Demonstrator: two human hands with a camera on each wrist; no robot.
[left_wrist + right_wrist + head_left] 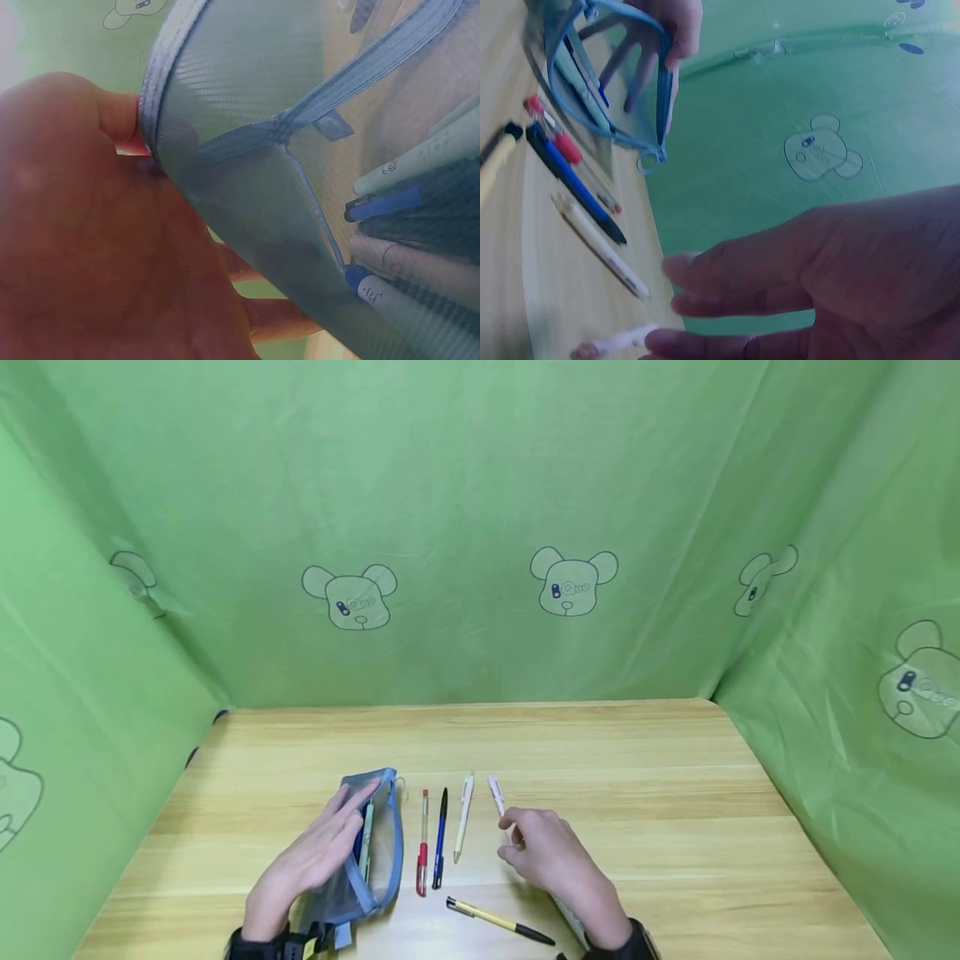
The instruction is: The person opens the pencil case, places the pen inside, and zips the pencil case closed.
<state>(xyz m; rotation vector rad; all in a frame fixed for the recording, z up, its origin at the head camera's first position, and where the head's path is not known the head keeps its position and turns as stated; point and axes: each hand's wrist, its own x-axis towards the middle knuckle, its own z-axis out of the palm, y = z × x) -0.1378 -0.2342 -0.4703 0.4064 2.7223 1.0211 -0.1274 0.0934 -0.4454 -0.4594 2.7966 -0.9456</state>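
A blue mesh pencil case [397, 839] stands unzipped on the table, with several pens [416, 161] inside it. My left hand [322, 852] holds its far side by the rim, the thumb on one face and the fingers spread on the other. Over the table, my right hand [551, 852] has loosely bent fingers at a pale pink pen [496, 791]; whether they touch it cannot be told. Left of that pen lie a white pen [465, 814], a blue pen with black ends [440, 839] and a clear pen with red parts [422, 852].
A yellow pen with black ends [498, 921] lies slanted near the front of the wooden table [675, 827]. Beneath my right forearm is a pale, partly hidden long thing [568, 917]. Green cloth [465, 485] with bear prints encloses the back and sides.
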